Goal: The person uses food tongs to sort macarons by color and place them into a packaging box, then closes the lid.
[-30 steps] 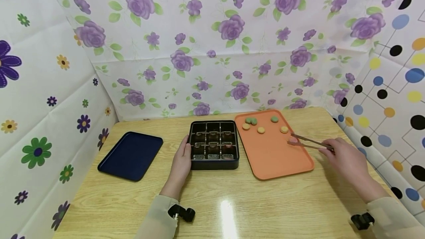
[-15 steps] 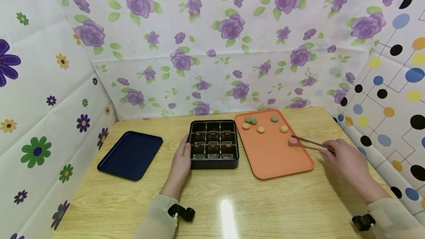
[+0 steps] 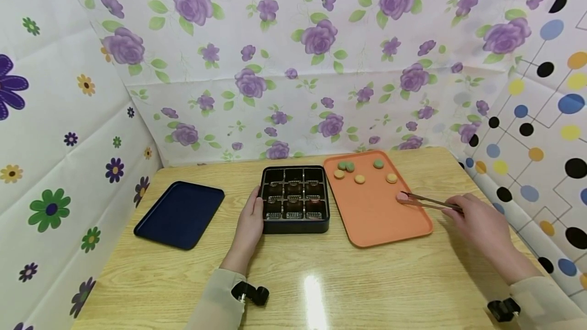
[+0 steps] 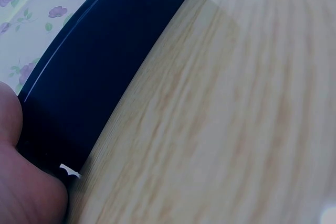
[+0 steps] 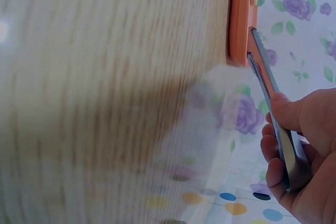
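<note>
My right hand (image 3: 481,225) grips slim metal tongs (image 5: 281,127), thumb on one side and curled fingers on the other. The tips of the tongs are around a pink macaron (image 3: 402,196) near the right edge of the orange tray (image 3: 380,223). To the left, my left hand (image 3: 250,215) rests along the left side of a black box (image 3: 295,226), fingers extended. The box has a clear insert (image 3: 293,198) with several compartments in rows. In the left wrist view, part of the hand (image 4: 31,187) lies against the box's dark wall (image 4: 105,51).
Green macarons (image 3: 346,166) and yellow macarons (image 3: 359,179) lie at the far end of the orange tray. A dark blue tray (image 3: 181,215) sits at the left of the wooden table (image 3: 275,279). Patterned cloths (image 3: 293,90) stand behind and at both sides.
The tongs have narrowed around the pink macaron, and their tips have shifted slightly down and left. My left hand and the box stay where they were.
</note>
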`<state>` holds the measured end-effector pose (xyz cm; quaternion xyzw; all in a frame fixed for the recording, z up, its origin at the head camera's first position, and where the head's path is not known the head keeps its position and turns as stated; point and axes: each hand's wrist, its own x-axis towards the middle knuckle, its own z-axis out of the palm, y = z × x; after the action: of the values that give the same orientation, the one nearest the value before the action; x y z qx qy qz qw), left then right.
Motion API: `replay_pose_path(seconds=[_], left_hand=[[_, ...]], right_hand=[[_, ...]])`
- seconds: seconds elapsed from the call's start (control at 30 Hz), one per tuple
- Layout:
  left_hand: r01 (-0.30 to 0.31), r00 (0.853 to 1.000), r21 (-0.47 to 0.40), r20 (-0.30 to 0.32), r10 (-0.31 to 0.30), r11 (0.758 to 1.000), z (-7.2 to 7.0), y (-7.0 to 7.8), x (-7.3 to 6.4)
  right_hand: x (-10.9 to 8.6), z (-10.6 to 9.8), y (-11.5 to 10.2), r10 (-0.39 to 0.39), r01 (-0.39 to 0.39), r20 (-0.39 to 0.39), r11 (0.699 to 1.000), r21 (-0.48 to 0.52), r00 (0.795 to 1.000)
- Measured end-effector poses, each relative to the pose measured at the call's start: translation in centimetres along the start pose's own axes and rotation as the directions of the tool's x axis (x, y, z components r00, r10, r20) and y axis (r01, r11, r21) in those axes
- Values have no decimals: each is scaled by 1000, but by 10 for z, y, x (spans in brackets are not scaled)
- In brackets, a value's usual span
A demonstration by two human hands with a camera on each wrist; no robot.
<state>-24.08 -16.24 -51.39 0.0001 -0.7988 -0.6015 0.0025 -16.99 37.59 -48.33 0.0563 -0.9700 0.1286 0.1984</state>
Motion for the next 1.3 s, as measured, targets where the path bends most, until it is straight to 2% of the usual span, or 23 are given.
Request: replay_pose_path(seconds=[0.37, 0.6, 0.73, 1.0, 1.3], left_hand=[[5, 1000, 2, -2, -5, 1000, 0, -2, 0], [4, 1000, 9, -7, -4, 1000, 0, -1, 0], [5, 1000, 9, -7, -5, 1000, 0, -1, 0], [9, 1000, 8, -6, -9, 1000, 0, -1, 0], [6, 1000, 17, -3, -6, 1000, 0, -3, 2]], right_hand=[[2, 5, -2, -21, 21, -38, 1000, 2, 999], [6, 4, -8, -3, 3, -32, 1000, 18, 999], [13, 4, -16, 7, -6, -20, 1000, 27, 1000], [28, 4, -38, -23, 24, -31, 999, 49, 999], [51, 5, -66, -44, 44, 5, 997, 65, 999]])
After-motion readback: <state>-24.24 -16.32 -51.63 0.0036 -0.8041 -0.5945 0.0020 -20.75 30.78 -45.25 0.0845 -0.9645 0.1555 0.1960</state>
